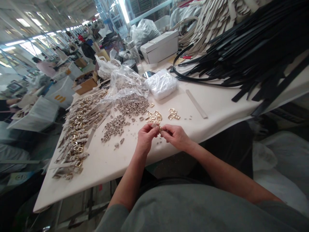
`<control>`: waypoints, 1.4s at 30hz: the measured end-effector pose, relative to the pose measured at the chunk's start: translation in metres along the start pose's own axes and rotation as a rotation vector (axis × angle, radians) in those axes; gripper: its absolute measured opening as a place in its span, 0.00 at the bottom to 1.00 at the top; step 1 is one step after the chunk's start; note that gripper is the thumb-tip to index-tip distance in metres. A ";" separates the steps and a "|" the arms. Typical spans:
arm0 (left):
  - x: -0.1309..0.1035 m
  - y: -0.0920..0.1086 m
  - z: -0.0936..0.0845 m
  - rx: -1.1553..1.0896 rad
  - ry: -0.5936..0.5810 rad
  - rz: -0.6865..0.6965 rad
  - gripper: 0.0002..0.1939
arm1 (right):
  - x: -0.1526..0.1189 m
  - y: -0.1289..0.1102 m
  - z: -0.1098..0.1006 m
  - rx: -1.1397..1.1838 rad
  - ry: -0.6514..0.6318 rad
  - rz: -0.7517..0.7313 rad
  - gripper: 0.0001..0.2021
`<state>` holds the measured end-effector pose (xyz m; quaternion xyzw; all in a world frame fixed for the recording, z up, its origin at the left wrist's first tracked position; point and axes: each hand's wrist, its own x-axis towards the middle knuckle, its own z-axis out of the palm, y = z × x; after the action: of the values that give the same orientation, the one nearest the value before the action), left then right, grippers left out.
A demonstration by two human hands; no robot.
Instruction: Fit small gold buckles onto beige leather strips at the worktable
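Observation:
My left hand (146,137) and my right hand (175,136) meet at the near edge of the table, fingertips pinched around a small gold and beige piece (159,128). Fingers hide most of it. Just beyond them lies a cluster of gold buckles (154,116), with a smaller group of buckles (173,113) to its right. Small beige loops (113,128) are heaped to the left of my hands. Farther left, beige straps with gold buckles (77,135) form a long pile.
Clear plastic bags (127,83), a white wrapped bundle (162,84) and a white box (159,46) stand behind. One beige strip (196,104) lies right of the buckles. Black straps (231,54) overhang the table (106,170) at right. A person (45,66) sits far left.

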<state>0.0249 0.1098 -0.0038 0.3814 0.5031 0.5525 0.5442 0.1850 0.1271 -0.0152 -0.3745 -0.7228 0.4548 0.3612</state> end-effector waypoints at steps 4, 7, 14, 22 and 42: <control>0.002 0.001 0.003 -0.079 -0.002 -0.119 0.16 | 0.000 -0.001 -0.002 -0.124 -0.109 -0.039 0.11; 0.001 0.001 0.005 -0.142 0.001 -0.168 0.18 | -0.002 -0.001 0.002 -0.298 -0.066 -0.090 0.10; -0.003 -0.001 0.009 -0.190 -0.005 -0.181 0.20 | -0.002 0.010 0.009 -0.536 0.065 -0.167 0.18; -0.008 -0.008 0.010 -0.210 0.007 -0.175 0.21 | -0.004 0.005 0.007 -0.326 0.100 -0.104 0.21; -0.013 -0.012 0.002 -0.007 0.010 0.018 0.13 | -0.002 -0.006 -0.004 0.013 -0.074 0.082 0.19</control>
<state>0.0311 0.0957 -0.0132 0.3814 0.5005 0.5610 0.5380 0.1886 0.1251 -0.0089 -0.3841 -0.7168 0.4876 0.3177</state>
